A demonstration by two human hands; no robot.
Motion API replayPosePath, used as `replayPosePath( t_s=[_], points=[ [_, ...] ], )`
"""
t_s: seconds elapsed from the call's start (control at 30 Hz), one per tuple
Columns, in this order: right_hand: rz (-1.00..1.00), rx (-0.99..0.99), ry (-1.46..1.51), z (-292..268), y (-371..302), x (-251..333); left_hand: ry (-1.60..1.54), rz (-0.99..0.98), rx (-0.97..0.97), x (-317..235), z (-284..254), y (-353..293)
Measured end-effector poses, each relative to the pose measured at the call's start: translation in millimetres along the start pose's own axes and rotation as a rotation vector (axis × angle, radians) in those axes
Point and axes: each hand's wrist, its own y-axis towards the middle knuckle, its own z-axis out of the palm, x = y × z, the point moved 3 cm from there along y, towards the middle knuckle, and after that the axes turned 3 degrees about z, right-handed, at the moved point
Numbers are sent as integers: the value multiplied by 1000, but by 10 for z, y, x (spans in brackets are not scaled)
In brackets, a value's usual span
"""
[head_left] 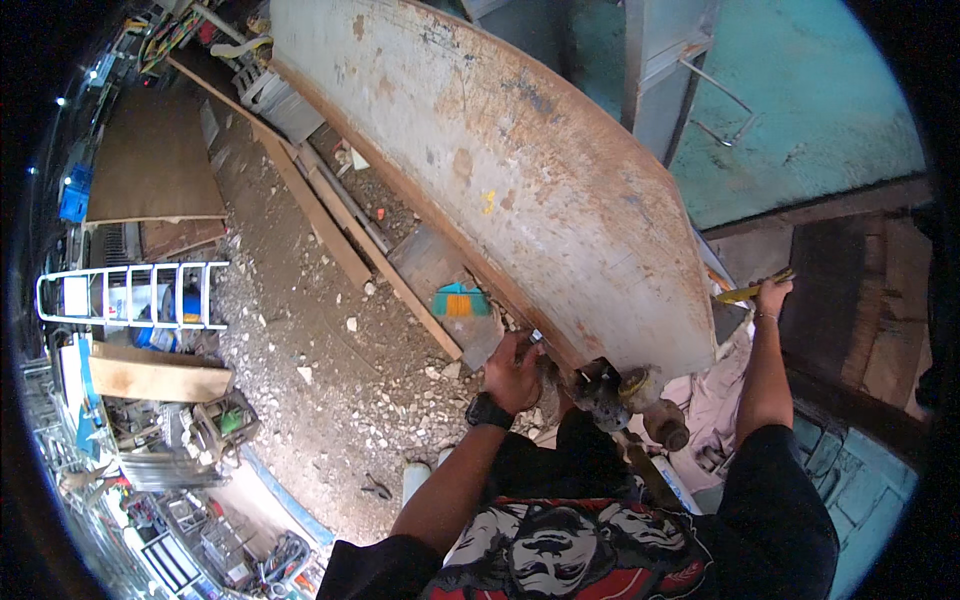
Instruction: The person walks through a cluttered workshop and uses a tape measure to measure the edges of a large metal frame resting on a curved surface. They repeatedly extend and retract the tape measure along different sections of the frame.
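A large curved metal panel, worn and rust-streaked, stretches from the far left to just in front of me. My left hand is closed beside its near lower edge, fingers bent around something small with a pale, shiny tip; its kind cannot be made out. Out at the right, past the panel's end, my right hand grips a narrow yellow stick-like tool. Between my arms sits a rusty grey metal fitting with a round end, close to the panel's near corner.
A green broom head with orange bristles lies left of the panel, beside long wooden boards. Stony ground spreads leftward to a white ladder. Pliers lie near my left arm. Pinkish cloth is bunched at right.
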Motion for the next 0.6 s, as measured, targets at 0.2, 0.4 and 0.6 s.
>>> replayPosePath(
  t_s=[0.2, 0.4, 0.6],
  points=[
    [-91, -245, 216, -150, -1363, 1005, -226, 21, 47, 352, 42, -43],
    [39, -281, 609, -613, -2795, 1410, -367, 44, 403, 473, -122, -1],
    [-79, -157, 678, -702, -4263, 1295, -201, 83, 544, 699, -611, -268]
  ],
)
